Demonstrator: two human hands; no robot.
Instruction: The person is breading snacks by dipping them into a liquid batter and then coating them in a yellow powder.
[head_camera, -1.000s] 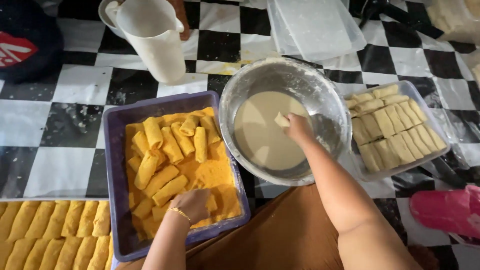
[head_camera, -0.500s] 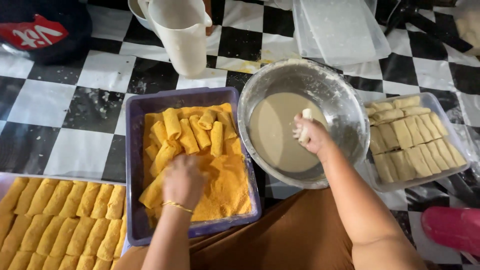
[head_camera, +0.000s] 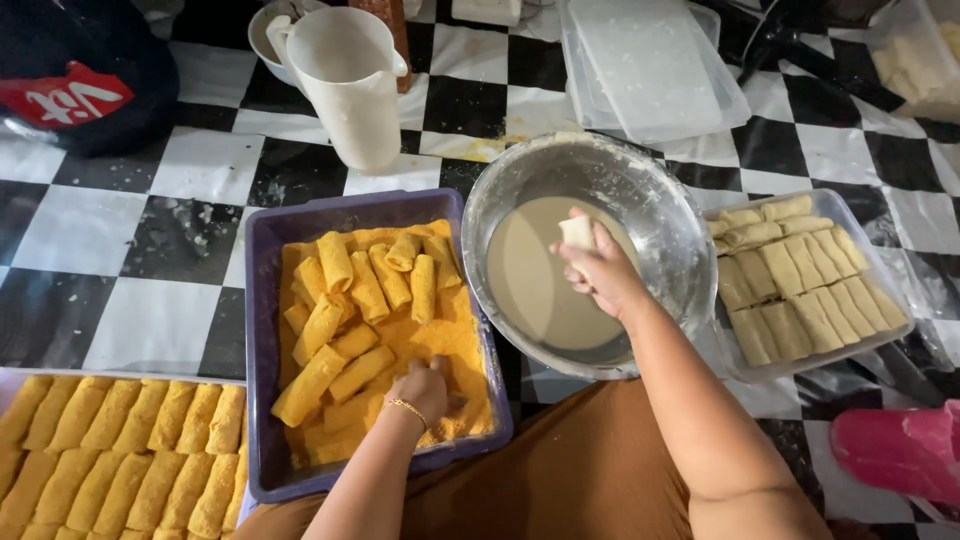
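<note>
My right hand (head_camera: 600, 268) holds a pale, batter-wet roll (head_camera: 578, 232) above the beige batter in a round metal bowl (head_camera: 640, 180). My left hand (head_camera: 425, 388), with a gold bracelet on the wrist, is closed in the orange breadcrumbs at the near side of a purple tub (head_camera: 262, 330). Several crumb-coated rolls (head_camera: 352, 300) lie in that tub. To the right of the bowl, a clear tray (head_camera: 880, 340) holds rows of uncoated pale rolls (head_camera: 800, 290).
A tray of finished crumbed rolls (head_camera: 120, 455) sits at the lower left. A white jug (head_camera: 350, 85) stands behind the tub, with clear plastic lids (head_camera: 655, 65) behind the bowl. A dark bag (head_camera: 70, 75) lies far left, a pink object (head_camera: 900, 450) lower right. The floor is black-and-white checked.
My right hand has lifted a roll out of the batter and holds it higher. My left hand has shifted rightward in the crumbs. The camera view has moved slightly.
</note>
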